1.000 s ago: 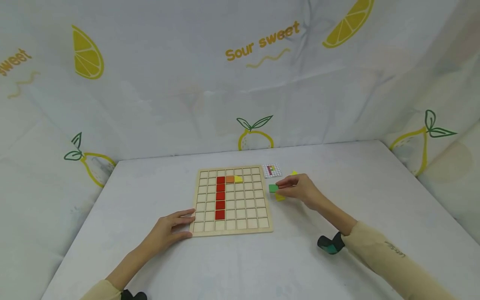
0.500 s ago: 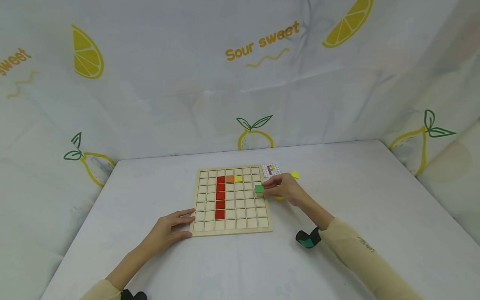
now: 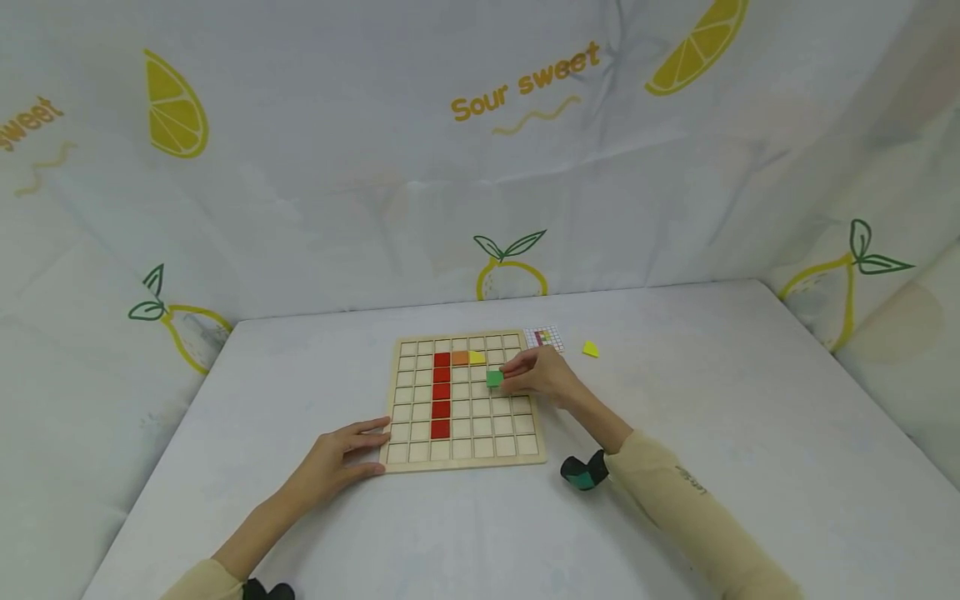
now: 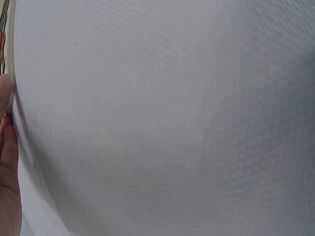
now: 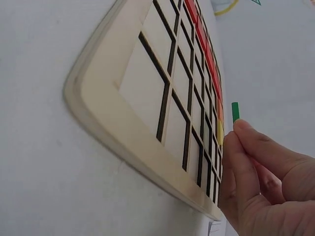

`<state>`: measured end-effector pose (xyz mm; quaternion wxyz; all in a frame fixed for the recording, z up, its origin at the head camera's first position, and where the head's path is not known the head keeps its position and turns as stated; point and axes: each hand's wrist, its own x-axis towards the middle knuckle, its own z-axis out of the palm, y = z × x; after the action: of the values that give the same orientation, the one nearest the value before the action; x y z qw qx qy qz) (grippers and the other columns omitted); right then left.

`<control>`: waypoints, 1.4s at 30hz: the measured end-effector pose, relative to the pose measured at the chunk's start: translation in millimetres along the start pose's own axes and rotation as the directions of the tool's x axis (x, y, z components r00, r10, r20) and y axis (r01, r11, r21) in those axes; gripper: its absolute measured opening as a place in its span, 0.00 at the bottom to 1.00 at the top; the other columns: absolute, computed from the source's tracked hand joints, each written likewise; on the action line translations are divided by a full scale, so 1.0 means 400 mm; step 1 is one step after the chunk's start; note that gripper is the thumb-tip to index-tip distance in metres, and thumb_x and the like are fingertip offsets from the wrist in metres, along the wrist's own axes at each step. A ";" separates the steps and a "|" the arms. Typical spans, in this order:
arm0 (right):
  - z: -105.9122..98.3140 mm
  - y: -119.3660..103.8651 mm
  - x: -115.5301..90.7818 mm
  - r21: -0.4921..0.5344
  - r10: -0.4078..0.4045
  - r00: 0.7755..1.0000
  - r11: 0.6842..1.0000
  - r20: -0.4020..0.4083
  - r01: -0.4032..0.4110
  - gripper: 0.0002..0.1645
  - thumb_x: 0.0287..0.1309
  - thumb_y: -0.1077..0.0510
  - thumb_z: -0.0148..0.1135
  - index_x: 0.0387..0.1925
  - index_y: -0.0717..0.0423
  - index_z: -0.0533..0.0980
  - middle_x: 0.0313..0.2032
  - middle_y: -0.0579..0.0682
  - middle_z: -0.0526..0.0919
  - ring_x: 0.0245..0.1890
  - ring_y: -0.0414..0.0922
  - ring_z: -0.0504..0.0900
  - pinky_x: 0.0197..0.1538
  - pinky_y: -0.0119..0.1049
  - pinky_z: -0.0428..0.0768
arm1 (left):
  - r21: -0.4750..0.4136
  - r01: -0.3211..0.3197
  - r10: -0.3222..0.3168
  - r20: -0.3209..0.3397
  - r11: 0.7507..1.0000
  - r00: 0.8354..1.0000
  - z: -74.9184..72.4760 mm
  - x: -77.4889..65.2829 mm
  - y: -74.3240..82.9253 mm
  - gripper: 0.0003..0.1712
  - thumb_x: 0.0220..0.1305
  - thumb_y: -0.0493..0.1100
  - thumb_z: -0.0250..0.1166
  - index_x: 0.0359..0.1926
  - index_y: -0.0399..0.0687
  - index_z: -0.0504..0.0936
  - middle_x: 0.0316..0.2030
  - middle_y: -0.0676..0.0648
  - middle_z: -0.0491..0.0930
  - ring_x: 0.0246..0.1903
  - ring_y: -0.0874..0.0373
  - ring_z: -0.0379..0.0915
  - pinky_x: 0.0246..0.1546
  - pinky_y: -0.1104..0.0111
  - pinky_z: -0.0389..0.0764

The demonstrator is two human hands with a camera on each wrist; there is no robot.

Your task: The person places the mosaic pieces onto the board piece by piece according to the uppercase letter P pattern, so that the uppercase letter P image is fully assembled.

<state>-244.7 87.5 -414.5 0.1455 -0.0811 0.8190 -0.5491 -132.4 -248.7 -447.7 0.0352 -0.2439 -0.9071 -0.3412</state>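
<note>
Thumb and fingertips of my right hand (image 3: 546, 375) pinch a green square tile (image 3: 494, 379) over the right half of a wooden grid board (image 3: 465, 462). The right wrist view shows that green tile (image 5: 235, 111) edge-on, above the board's surface. Along the board's left edge, my left hand (image 3: 333, 457) rests with its fingertips and thumb touching the frame, fingers fairly straight. A column of several red tiles (image 3: 441, 392) fills one line of cells. Beside its top lie an orange tile (image 3: 460, 358) and a yellow tile (image 3: 477, 357).
A small printed pattern card (image 3: 545, 337) lies at the board's far right corner, partly behind the right hand. Further right on the white table (image 3: 720, 400) sits a loose yellow piece (image 3: 591, 349). A fabric backdrop with lemon prints rises behind.
The right hand has picked the green tile up from beside the board and carried it left over the cells. The left hand and the board have stayed put.
</note>
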 end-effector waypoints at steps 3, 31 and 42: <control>0.015 -0.001 0.004 -0.024 -0.015 1.000 1.000 -0.009 0.015 0.13 0.46 0.67 0.75 0.36 0.67 0.82 0.32 0.54 0.86 0.33 0.41 0.83 0.41 0.30 0.81 | 0.004 0.003 -0.003 0.001 1.000 1.000 -0.001 0.001 0.002 0.26 0.48 0.37 0.74 0.51 0.36 0.82 0.58 0.42 0.76 0.58 0.42 0.71 0.56 0.56 0.75; 0.098 -0.015 0.020 -0.099 -0.044 0.997 0.994 -0.058 0.038 0.10 0.45 0.67 0.75 0.33 0.65 0.84 0.26 0.53 0.86 0.27 0.41 0.84 0.35 0.29 0.83 | 0.004 -0.008 0.008 -0.013 1.000 1.000 -0.001 -0.002 0.004 0.26 0.49 0.37 0.74 0.51 0.35 0.82 0.57 0.41 0.76 0.57 0.42 0.72 0.56 0.61 0.76; 0.118 -0.013 0.028 -0.132 -0.086 0.994 0.988 -0.066 0.077 0.09 0.44 0.68 0.75 0.31 0.64 0.83 0.24 0.51 0.85 0.26 0.40 0.82 0.34 0.29 0.82 | -0.003 -0.005 0.005 -0.002 1.000 1.000 0.000 -0.001 0.004 0.26 0.49 0.37 0.74 0.51 0.34 0.82 0.58 0.41 0.76 0.57 0.42 0.71 0.56 0.58 0.76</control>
<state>-239.9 41.0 -428.1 0.0879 -0.1041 0.8536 -0.5028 -131.4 -247.9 -446.7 0.0366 -0.2461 -0.9058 -0.3429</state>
